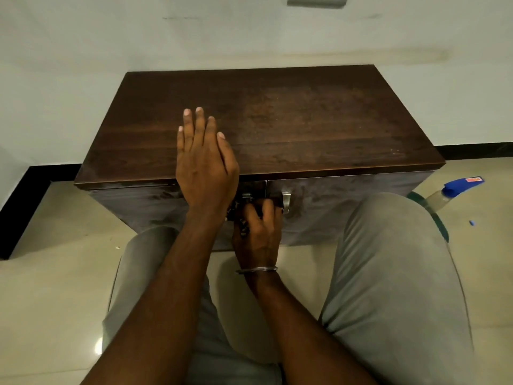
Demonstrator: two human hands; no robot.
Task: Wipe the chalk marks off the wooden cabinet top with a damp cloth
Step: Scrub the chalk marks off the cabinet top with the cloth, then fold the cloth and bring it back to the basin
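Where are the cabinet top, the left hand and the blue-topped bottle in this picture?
cabinet top [305, 120]: head view, bare wood right of centre.
left hand [206, 168]: head view, back of the hand.
blue-topped bottle [454, 188]: head view, its blue top.

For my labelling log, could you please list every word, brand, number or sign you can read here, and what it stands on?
Orange label on the blue head of the spray bottle: some print, too small and blurred to read.
Cabinet top: no text.
Wall plate: no text visible.
Nothing in this view can be quoted.
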